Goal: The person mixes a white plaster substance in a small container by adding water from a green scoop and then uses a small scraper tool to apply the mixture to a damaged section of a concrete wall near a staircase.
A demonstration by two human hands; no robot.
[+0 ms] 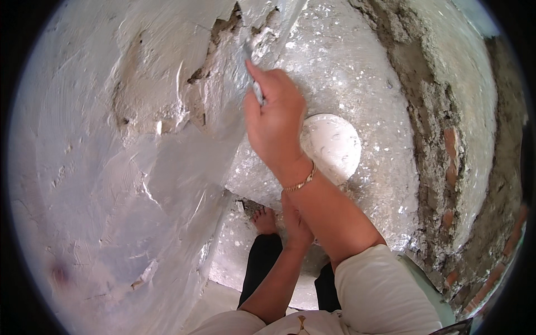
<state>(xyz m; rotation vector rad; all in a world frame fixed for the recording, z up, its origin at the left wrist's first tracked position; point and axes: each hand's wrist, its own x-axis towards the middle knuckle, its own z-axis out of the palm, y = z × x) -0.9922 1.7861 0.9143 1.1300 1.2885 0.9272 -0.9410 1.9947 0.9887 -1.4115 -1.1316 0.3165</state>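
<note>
You are in a place under building or repair, by the look of it: the wall [100, 184] on your left is coated in uneven, pale plaster [187, 159], with a ragged broken patch [225, 27] near the top, the grey floor [357, 67] ahead is speckled with white spots, and to your right runs a crumbling strip of mortar [413, 67] with red bricks [451, 145] showing; whether it is a home, you cannot tell

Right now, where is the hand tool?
In the head view, the hand tool is above and slightly left of centre, in the right hand, its tip near the broken wall surface.
</note>
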